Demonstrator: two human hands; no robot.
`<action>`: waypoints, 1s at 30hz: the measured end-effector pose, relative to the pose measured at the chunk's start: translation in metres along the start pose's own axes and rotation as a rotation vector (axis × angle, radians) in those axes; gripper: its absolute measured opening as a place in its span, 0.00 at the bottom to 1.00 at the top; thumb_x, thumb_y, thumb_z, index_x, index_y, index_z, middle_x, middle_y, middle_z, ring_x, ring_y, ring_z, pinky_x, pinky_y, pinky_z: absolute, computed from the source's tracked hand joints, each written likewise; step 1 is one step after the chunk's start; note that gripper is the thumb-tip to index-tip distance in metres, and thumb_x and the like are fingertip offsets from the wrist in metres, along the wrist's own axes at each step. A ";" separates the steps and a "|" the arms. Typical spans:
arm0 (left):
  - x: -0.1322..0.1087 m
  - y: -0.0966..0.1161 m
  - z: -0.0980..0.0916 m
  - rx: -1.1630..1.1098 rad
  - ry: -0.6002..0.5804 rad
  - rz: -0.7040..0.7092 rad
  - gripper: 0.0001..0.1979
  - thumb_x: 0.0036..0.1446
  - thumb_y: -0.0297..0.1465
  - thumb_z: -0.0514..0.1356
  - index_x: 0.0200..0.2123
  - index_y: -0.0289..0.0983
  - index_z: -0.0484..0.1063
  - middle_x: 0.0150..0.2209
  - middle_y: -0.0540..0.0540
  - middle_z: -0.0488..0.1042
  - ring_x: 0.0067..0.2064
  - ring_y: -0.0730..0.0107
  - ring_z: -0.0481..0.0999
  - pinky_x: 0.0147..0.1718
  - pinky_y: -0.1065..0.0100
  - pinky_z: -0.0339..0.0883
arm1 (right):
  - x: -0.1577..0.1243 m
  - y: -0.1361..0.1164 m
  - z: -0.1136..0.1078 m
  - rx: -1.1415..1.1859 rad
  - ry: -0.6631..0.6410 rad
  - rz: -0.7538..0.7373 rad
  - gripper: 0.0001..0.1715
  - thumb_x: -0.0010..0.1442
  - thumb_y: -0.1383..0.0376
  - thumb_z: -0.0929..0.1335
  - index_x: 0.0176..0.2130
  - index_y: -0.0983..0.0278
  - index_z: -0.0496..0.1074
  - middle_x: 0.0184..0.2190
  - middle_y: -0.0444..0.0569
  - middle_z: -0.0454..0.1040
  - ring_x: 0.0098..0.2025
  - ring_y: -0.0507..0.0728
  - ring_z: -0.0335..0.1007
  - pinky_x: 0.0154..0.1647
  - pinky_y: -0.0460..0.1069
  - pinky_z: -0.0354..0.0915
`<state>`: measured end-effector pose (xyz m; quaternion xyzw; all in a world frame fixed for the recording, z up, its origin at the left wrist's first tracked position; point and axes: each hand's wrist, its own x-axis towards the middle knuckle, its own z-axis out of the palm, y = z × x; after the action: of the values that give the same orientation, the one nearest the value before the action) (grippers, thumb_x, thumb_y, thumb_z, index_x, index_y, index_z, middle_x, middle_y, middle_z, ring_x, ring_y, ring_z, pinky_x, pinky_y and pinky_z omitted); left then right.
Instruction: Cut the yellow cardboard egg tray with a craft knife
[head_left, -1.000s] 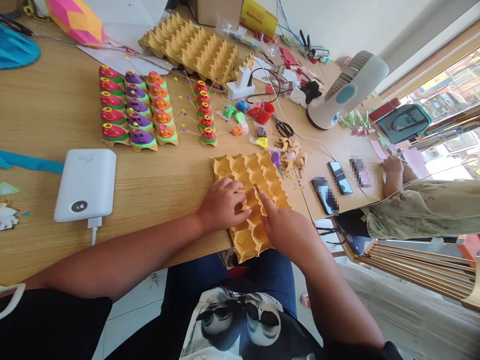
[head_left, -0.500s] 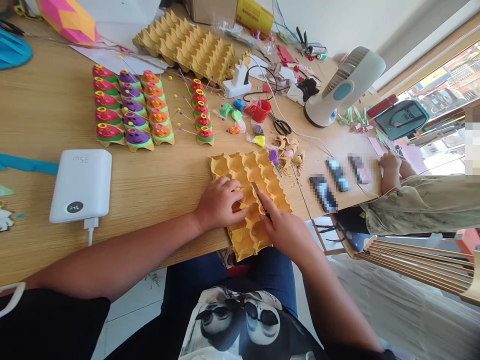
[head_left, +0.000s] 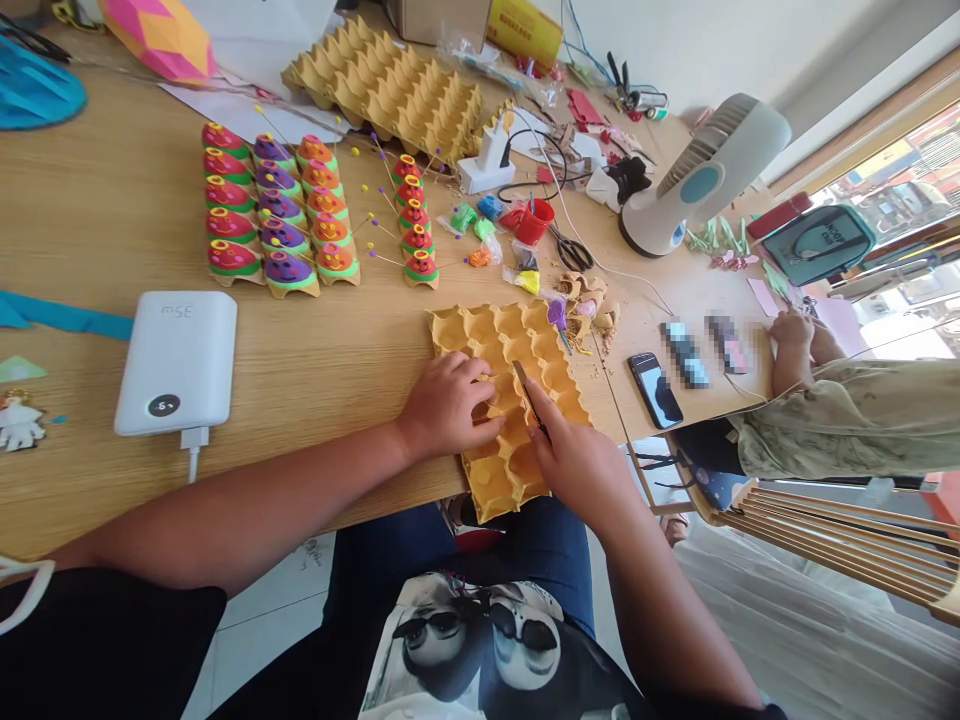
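Note:
A yellow egg tray lies at the near edge of the wooden table. My left hand rests on the tray's left half, fingers curled and pressing it down. My right hand grips a thin blade-like tool, its tip set into the tray's middle. Beyond the tray stand rows of painted egg-cup figures in red, purple and orange with green bases.
A white power bank lies at left with its cable. A second egg tray, a desk fan, scissors, a red cup and clay bits fill the far side. Another person's hand rests at right near phones.
My right hand has drawn back toward me, so more of the tool's blade shows on the tray. My left hand has stayed pressing on the tray.

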<state>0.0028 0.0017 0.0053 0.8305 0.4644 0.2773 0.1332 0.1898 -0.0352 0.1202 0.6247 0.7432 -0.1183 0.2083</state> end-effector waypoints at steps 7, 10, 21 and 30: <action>0.000 0.000 -0.001 0.006 0.001 0.006 0.15 0.57 0.45 0.64 0.33 0.39 0.79 0.48 0.43 0.78 0.48 0.53 0.71 0.48 0.51 0.66 | -0.002 -0.002 0.000 -0.027 -0.027 0.012 0.40 0.75 0.59 0.58 0.78 0.51 0.36 0.41 0.51 0.85 0.37 0.62 0.82 0.34 0.50 0.66; 0.000 0.000 -0.001 0.008 -0.005 0.005 0.15 0.57 0.45 0.64 0.32 0.39 0.79 0.48 0.42 0.78 0.49 0.52 0.71 0.48 0.51 0.66 | -0.001 -0.005 0.000 -0.025 -0.033 0.018 0.40 0.75 0.59 0.58 0.78 0.51 0.37 0.42 0.51 0.85 0.39 0.61 0.82 0.35 0.50 0.67; 0.000 0.000 -0.001 -0.004 -0.015 0.000 0.16 0.58 0.46 0.63 0.31 0.40 0.78 0.48 0.42 0.77 0.49 0.51 0.71 0.48 0.50 0.66 | 0.010 -0.009 -0.016 0.004 -0.038 -0.026 0.36 0.74 0.60 0.57 0.77 0.55 0.45 0.46 0.52 0.84 0.45 0.64 0.82 0.39 0.52 0.68; 0.000 0.000 -0.001 -0.001 -0.015 0.002 0.15 0.58 0.46 0.63 0.32 0.40 0.79 0.48 0.42 0.77 0.49 0.52 0.71 0.48 0.50 0.66 | 0.019 -0.010 -0.026 -0.010 -0.069 -0.042 0.37 0.73 0.61 0.56 0.77 0.57 0.47 0.49 0.54 0.83 0.48 0.65 0.81 0.41 0.53 0.68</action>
<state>0.0023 0.0016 0.0058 0.8329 0.4623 0.2716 0.1369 0.1730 -0.0088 0.1336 0.6035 0.7490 -0.1404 0.2346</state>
